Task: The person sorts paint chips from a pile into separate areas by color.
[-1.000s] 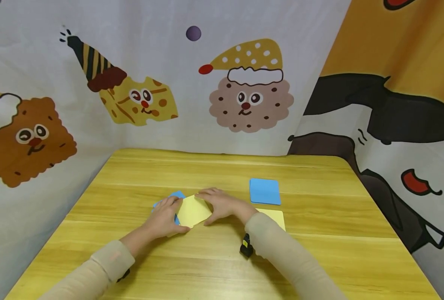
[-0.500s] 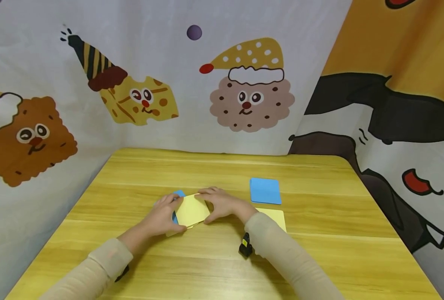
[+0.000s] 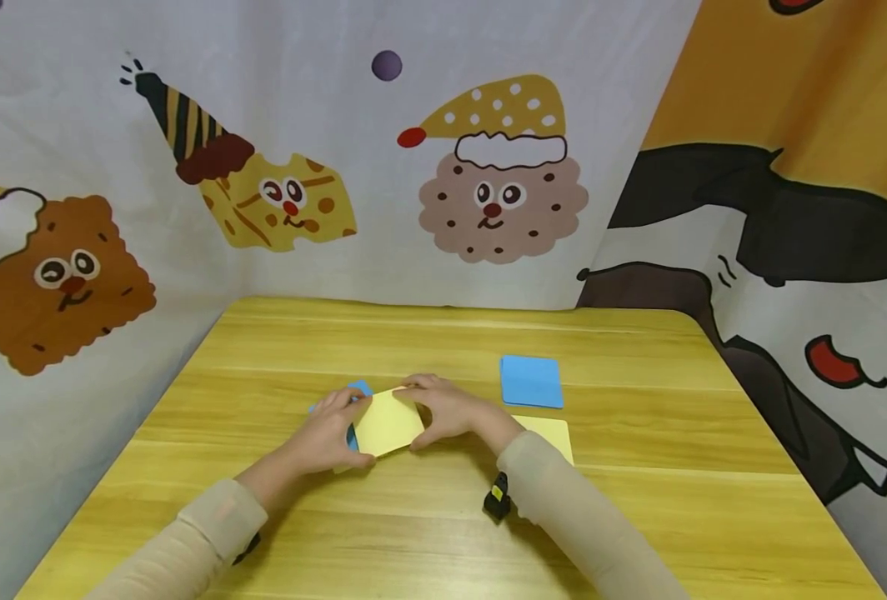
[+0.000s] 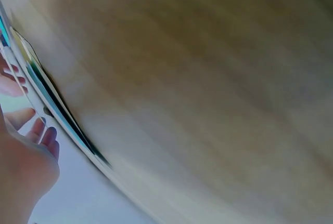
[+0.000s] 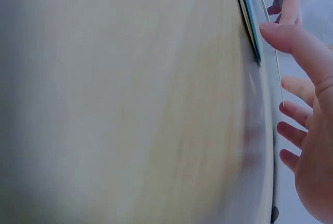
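Both hands hold a thin yellow square card (image 3: 388, 422) by its sides, left of the table's middle. My left hand (image 3: 325, 435) grips its left side, thumb at the near corner and fingers at the far one. On the opposite side my right hand (image 3: 449, 410) pinches it between thumb and fingers. In the right wrist view the card (image 5: 278, 65) is seen edge-on, raised over the table. Below lies a small loose pile of blue and yellow cards (image 4: 57, 104), mostly hidden by the hands and the held card; a blue corner (image 3: 361, 387) peeks out behind.
A stack of blue square cards (image 3: 531, 382) lies at the back right of the wooden table (image 3: 443, 533). Nearer, a yellow card stack (image 3: 552, 433) is partly covered by the right sleeve. A printed cartoon curtain (image 3: 383, 208) hangs behind the table.
The yellow card and both hands move only slightly, a little left and then back right. The other cards on the table stay where they were.
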Demonstrator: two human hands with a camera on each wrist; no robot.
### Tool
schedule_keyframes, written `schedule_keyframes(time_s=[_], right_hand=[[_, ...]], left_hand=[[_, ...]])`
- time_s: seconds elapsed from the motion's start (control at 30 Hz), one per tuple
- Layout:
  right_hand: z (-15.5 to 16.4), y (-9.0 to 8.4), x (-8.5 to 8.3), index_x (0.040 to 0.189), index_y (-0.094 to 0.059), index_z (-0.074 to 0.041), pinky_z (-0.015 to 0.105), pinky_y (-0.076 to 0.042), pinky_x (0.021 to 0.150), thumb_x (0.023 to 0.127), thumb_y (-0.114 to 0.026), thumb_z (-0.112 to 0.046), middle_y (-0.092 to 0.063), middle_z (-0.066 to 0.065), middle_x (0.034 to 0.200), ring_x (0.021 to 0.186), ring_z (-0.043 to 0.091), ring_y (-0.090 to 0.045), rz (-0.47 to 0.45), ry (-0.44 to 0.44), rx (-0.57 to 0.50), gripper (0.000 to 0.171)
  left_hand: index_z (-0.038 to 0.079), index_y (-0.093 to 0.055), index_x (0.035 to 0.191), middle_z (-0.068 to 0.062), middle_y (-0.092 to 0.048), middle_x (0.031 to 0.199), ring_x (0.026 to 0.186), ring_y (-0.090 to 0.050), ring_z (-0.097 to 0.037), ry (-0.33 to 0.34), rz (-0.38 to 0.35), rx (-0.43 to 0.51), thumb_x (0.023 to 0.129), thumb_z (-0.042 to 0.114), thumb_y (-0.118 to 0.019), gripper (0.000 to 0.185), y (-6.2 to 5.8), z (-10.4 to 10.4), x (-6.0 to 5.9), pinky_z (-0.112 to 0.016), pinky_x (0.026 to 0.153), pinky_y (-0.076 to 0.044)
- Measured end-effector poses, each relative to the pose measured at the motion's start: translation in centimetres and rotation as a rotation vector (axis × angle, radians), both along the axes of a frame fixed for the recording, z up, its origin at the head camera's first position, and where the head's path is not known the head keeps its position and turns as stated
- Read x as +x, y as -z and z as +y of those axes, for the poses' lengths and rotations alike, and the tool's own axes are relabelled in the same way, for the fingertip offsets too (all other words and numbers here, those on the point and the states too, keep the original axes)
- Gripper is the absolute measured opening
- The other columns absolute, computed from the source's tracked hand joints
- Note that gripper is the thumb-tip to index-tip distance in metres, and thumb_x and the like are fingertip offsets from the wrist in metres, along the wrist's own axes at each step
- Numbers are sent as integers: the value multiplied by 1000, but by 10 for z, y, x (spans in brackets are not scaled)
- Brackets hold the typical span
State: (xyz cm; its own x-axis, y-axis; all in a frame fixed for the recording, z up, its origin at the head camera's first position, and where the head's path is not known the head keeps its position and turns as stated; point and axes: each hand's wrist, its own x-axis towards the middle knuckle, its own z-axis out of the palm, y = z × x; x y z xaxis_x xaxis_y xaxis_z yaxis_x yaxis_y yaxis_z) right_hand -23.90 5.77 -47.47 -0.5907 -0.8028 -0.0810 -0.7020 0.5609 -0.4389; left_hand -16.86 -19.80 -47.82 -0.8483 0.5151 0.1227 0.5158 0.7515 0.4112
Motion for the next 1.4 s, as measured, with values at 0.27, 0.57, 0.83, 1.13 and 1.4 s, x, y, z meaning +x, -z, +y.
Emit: schedule_keyframes(time_s=[0.27, 0.57, 0.83, 1.13, 1.4], right_hand=[[17, -4, 10, 150, -34, -20, 49, -29, 107, 73, -80, -48, -24, 9, 154, 140, 26, -20, -32, 48, -57, 94], [37, -11, 22, 150, -35, -21, 51, -31, 105, 73, -79, -50, -25, 5, 153, 139, 26, -21, 1, 109, -87, 94], [56, -12, 31, 150, -36, -20, 57, -28, 104, 72, -80, -50, -24, 7, 154, 139, 28, -20, 38, 143, -103, 94], [83, -16, 42, 147, -40, -15, 59, -28, 102, 70, -82, -48, -30, 13, 150, 137, 32, -24, 103, 154, -121, 94], [110, -18, 56, 146, -42, -14, 61, -31, 99, 69, -83, -46, -32, 15, 149, 135, 35, -27, 109, 195, -132, 93]], left_hand=[[-5, -44, 140, -17, -40, 141, 129, -33, -37, 37, 28, 30, 69, 50, -81, 97, -4, 9, 0, -58, 100, -34], [-2, -44, 141, -16, -37, 143, 130, -31, -33, 54, 43, 15, 69, 49, -81, 96, -13, 27, 1, -58, 103, -29], [-2, -43, 142, -15, -36, 144, 131, -31, -33, 88, 50, 1, 70, 49, -81, 96, -16, 44, 1, -60, 104, -26], [0, -44, 142, -14, -38, 144, 132, -31, -30, 120, 45, -1, 70, 49, -80, 95, -23, 71, 2, -57, 103, -29], [2, -43, 143, -11, -37, 144, 133, -31, -27, 154, 25, -27, 71, 52, -78, 94, -24, 96, 2, -50, 105, -30]])
